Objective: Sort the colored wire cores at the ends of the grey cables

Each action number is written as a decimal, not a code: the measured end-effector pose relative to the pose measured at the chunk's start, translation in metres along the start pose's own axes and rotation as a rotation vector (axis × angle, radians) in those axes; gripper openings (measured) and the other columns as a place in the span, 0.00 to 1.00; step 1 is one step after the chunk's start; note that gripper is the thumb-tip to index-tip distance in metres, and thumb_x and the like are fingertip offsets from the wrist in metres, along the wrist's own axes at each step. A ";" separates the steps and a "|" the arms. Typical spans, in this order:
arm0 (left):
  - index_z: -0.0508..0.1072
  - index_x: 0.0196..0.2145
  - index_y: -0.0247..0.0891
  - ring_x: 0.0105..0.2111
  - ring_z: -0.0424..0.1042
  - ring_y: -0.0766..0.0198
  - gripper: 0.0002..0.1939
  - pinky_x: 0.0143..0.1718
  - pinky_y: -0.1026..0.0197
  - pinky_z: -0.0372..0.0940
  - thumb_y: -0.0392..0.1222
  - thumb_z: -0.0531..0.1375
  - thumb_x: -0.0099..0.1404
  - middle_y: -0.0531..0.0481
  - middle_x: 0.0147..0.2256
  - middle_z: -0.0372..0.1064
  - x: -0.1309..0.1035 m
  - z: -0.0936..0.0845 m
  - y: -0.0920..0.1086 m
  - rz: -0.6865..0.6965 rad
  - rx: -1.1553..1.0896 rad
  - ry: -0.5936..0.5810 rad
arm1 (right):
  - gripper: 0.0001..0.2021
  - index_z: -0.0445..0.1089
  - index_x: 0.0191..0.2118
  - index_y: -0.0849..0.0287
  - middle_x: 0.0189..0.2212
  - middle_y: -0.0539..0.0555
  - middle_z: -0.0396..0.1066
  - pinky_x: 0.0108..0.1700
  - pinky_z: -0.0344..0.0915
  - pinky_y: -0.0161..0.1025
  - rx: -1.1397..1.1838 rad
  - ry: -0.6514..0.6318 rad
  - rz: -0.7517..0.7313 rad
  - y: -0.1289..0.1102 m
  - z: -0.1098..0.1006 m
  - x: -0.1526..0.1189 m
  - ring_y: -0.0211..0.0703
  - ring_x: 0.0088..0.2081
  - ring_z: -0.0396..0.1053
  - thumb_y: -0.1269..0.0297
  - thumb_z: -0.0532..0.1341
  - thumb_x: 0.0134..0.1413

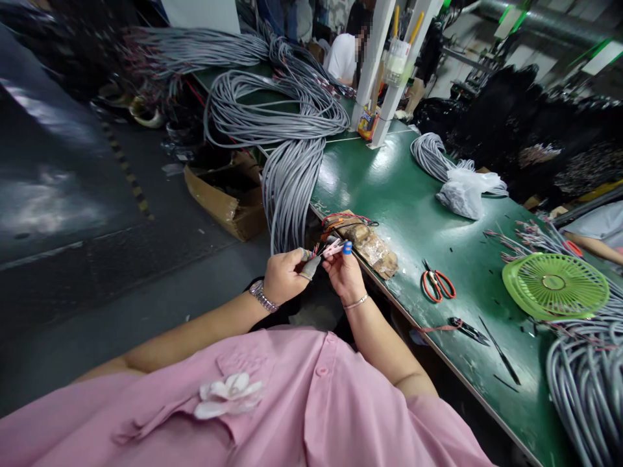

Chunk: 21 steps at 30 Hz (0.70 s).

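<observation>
My left hand (287,277), a watch at its wrist, is closed at the edge of the green table. Thin coloured wires (316,249) stick up from its pinch. Grey wrapping shows on its fingers; whether part of that is cable sheath I cannot tell. Close beside it, my right hand (345,275) pinches a small pale pink piece (333,248), shaped like a clip, against the wires. One of its fingertips has a blue cover. Just beyond both hands, a wooden block (372,243) wrapped in tape lies on the table edge, with red and orange wires on it.
Bundles of grey cable (272,123) hang over the table's far left end, above a cardboard box (228,201). On the green table (389,181) lie red-handled scissors (438,284), wire cutters (468,331), a thin rod (500,352) and a green fan (555,285). Other people sit nearby.
</observation>
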<state>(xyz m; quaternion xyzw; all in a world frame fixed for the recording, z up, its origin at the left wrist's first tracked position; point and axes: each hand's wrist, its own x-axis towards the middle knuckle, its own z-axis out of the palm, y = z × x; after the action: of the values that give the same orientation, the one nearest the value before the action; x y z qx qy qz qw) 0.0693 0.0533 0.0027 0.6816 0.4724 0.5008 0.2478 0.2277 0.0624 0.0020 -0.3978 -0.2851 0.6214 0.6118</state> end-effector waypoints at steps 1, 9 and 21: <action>0.77 0.31 0.40 0.28 0.71 0.59 0.07 0.33 0.61 0.63 0.43 0.64 0.53 0.46 0.27 0.74 0.000 0.001 -0.001 0.016 0.020 -0.008 | 0.20 0.70 0.34 0.58 0.28 0.49 0.68 0.31 0.65 0.31 0.013 0.017 -0.003 0.000 0.001 0.001 0.33 0.27 0.63 0.43 0.62 0.51; 0.76 0.29 0.39 0.28 0.71 0.58 0.06 0.33 0.61 0.63 0.43 0.64 0.53 0.45 0.26 0.74 -0.002 0.002 -0.003 0.050 0.046 -0.056 | 0.20 0.71 0.36 0.58 0.29 0.50 0.70 0.30 0.64 0.30 0.069 0.058 -0.018 0.005 0.005 0.001 0.33 0.28 0.65 0.44 0.61 0.52; 0.73 0.31 0.34 0.19 0.69 0.65 0.12 0.22 0.64 0.66 0.48 0.63 0.58 0.50 0.21 0.70 -0.019 -0.006 -0.003 -0.466 -0.699 -0.152 | 0.20 0.72 0.35 0.58 0.32 0.51 0.72 0.30 0.65 0.31 0.070 0.072 0.080 0.010 -0.030 -0.017 0.32 0.27 0.65 0.44 0.61 0.52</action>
<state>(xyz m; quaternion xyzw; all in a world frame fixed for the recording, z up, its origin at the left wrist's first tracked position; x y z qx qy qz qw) 0.0618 0.0370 -0.0056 0.4666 0.3958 0.5098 0.6047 0.2467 0.0406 -0.0200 -0.4091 -0.2248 0.6404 0.6099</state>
